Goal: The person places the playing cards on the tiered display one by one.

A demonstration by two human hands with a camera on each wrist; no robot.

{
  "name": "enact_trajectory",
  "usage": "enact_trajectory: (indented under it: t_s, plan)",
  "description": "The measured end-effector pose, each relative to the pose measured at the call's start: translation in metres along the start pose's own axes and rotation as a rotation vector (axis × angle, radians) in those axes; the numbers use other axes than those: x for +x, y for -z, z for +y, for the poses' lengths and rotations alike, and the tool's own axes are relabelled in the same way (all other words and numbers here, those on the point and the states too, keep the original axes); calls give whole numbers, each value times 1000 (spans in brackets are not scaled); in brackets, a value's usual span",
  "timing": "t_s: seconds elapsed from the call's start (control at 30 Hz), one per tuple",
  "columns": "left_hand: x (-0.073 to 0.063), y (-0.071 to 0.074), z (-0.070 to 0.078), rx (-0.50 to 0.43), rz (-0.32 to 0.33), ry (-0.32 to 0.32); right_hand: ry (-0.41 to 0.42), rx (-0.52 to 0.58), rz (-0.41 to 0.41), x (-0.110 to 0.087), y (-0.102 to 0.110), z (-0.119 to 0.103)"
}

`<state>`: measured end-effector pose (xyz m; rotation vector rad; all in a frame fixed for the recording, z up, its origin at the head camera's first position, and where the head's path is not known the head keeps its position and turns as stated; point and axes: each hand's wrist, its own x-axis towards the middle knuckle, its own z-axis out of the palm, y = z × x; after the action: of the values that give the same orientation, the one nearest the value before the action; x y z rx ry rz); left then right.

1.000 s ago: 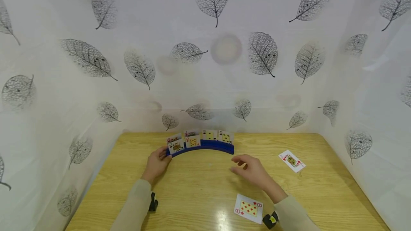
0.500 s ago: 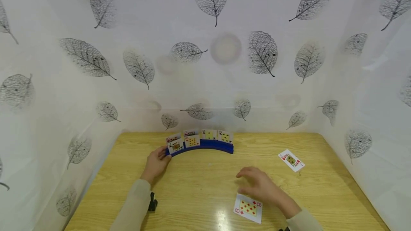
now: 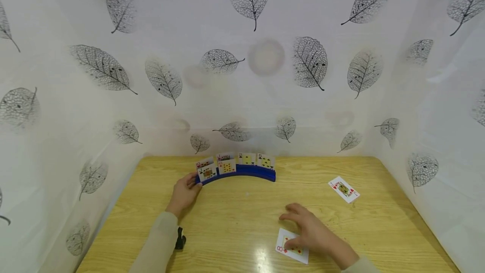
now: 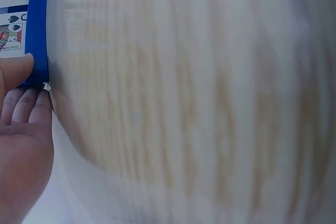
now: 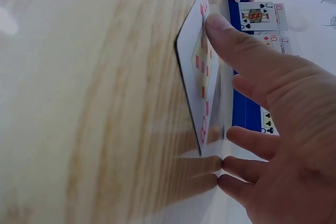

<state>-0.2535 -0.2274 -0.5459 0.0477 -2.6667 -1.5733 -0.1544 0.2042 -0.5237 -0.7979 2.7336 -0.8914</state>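
At the back of the table stands a curved blue card holder (image 3: 255,173). Upright in it are a jack of spades (image 3: 207,173), a ten of diamonds (image 3: 227,167) and several other playing cards. My left hand (image 3: 185,195) grips the holder's left end, thumb in front and fingers behind. My right hand (image 3: 314,233) is over an eight of diamonds (image 3: 294,255), which lies face up. Its thumb (image 5: 231,38) reaches over the card, partly hiding it; whether it touches cannot be told. The other fingers are spread beyond the card's far edge.
A jack of hearts (image 3: 344,189) lies face up on the wooden table (image 3: 235,214), right of the holder. A white leaf-print curtain (image 3: 242,96) closes off the back and both sides.
My right hand has drawn back from near the holder's right end toward the eight of diamonds, and its thumb has come over that card. The left hand stays on the holder.
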Motion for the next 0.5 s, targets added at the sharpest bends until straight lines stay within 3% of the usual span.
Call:
enact_trajectory:
  t_s: [0.5]
  plan:
    - [-2, 0, 3, 8, 3, -1, -5, 64, -67, -3, -2, 5]
